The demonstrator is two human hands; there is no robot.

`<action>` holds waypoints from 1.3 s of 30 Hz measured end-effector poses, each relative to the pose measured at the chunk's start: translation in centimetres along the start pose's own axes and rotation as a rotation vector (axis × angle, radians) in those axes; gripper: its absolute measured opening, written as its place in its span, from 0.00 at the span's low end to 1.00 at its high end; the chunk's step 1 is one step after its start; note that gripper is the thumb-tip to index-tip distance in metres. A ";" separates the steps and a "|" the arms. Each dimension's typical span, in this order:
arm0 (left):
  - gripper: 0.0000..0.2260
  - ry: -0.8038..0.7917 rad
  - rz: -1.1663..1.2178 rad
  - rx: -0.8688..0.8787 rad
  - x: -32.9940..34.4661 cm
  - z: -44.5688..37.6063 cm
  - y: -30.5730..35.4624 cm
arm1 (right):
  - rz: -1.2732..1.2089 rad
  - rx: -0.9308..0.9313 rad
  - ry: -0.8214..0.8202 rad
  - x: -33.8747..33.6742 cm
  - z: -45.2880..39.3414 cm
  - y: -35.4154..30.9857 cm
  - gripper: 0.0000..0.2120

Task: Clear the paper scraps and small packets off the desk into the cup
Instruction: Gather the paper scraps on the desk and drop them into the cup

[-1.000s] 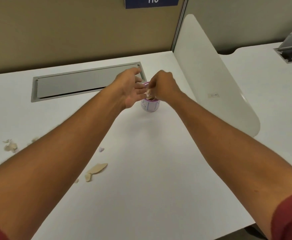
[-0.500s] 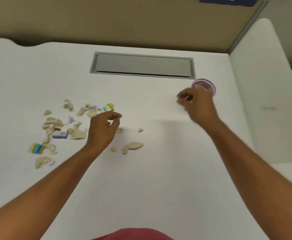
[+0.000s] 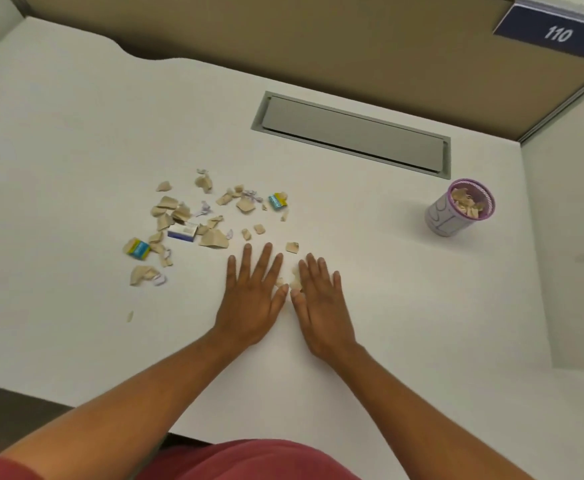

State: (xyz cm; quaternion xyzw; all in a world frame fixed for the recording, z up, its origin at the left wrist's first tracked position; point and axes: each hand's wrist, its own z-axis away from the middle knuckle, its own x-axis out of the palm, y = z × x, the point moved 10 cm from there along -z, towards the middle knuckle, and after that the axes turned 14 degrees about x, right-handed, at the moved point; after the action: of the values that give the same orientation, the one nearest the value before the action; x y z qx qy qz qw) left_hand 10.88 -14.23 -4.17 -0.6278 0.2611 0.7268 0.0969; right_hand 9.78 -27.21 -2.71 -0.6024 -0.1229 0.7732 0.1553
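Both hands, raised apart half a second earlier, are now laid flat, fingers straight: left hand (image 3: 253, 299), right hand (image 3: 319, 306), a few torn beige paper scraps (image 3: 295, 280) bracketed between them. The scraps are judged featherlight and limp, best gathered by pinching. The purple-rimmed white cup (image 3: 456, 211) is stood well apart at right; the main litter (image 3: 193, 225) is spread left.

Tan paper scraps (image 3: 179, 213) lie scattered left of centre on the desk, mixed with small white-purple bits. Among them: two blue-and-yellow packets (image 3: 278, 201), one at the near-left edge of the pile, one at the far right, and a flat white-and-blue box (image 3: 182, 232). Cup (image 3: 459, 206) upright, well to the right, purple rim, tan scraps inside.
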 end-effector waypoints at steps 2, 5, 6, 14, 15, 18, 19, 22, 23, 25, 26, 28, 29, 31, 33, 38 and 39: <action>0.30 0.022 0.022 0.063 -0.1 0.5 0.8 | -0.083 -0.015 -0.010 0.6 0.8 -1.0 0.28; 0.27 0.137 0.011 0.085 -2.0 1.1 -0.1 | -0.241 -0.029 0.017 -0.7 -0.1 -1.8 0.27; 0.26 0.173 -0.015 0.045 -2.8 1.0 -1.3 | -0.256 -0.034 0.034 -1.3 -1.0 -2.0 0.27; 0.34 0.070 -0.043 -0.239 -3.7 -0.5 -10.2 | 0.026 -0.090 -0.083 -1.1 -9.1 -4.6 0.30; 0.34 0.065 -0.036 -0.204 -3.4 -0.7 -9.8 | 0.071 -0.101 -0.081 -0.6 -9.1 -5.0 0.30; 0.33 0.068 -0.032 -0.103 -2.8 -0.7 -7.9 | 0.117 -0.143 -0.040 0.2 -7.7 -6.0 0.29; 0.33 0.071 -0.034 -0.073 -2.6 -0.5 -7.1 | 0.109 -0.165 -0.033 0.4 -7.0 -6.2 0.28; 0.31 0.068 -0.074 -0.012 -2.0 0.4 -4.9 | 0.044 -0.195 -0.041 1.0 -4.9 -6.2 0.26; 0.31 0.073 -0.098 -0.006 -1.9 0.9 -4.4 | 0.008 -0.190 -0.038 0.9 -4.3 -6.0 0.25; 0.30 0.094 -0.146 0.000 -2.1 1.7 -4.1 | -0.070 -0.180 0.003 0.2 -3.5 -5.4 0.23; 0.30 0.111 -0.168 0.006 -2.3 2.1 -4.3 | -0.100 -0.175 0.040 -0.4 -3.1 -4.9 0.22; 0.30 0.158 -0.199 0.025 -3.1 2.6 -5.0 | -0.133 -0.129 0.117 -1.7 -2.8 -3.4 0.22; 0.31 0.178 -0.202 0.029 -3.5 2.8 -5.5 | -0.139 -0.079 0.146 -2.2 -2.8 -2.3 0.23; 0.32 0.180 -0.194 0.012 -3.8 2.9 -6.6 | -0.134 0.055 0.154 -2.5 -2.7 0.0 0.27; 0.33 0.144 -0.188 0.006 -3.4 2.9 -6.6 | -0.093 0.141 0.108 -1.6 -2.2 1.1 0.31; 0.33 0.066 -0.147 0.117 -1.5 2.8 -2.0 | 0.026 0.080 0.074 0.8 -0.3 -1.5 0.32; 0.33 0.070 -0.128 0.129 -1.4 2.8 -1.0 | -0.014 0.070 0.064 1.1 -0.1 -2.1 0.31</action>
State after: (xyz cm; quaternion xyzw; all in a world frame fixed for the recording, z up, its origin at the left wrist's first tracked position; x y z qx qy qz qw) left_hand 9.21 -11.67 -2.85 -0.6607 0.2698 0.6785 0.1743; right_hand 9.83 -24.84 -2.88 -0.6201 -0.0949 0.7564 0.1854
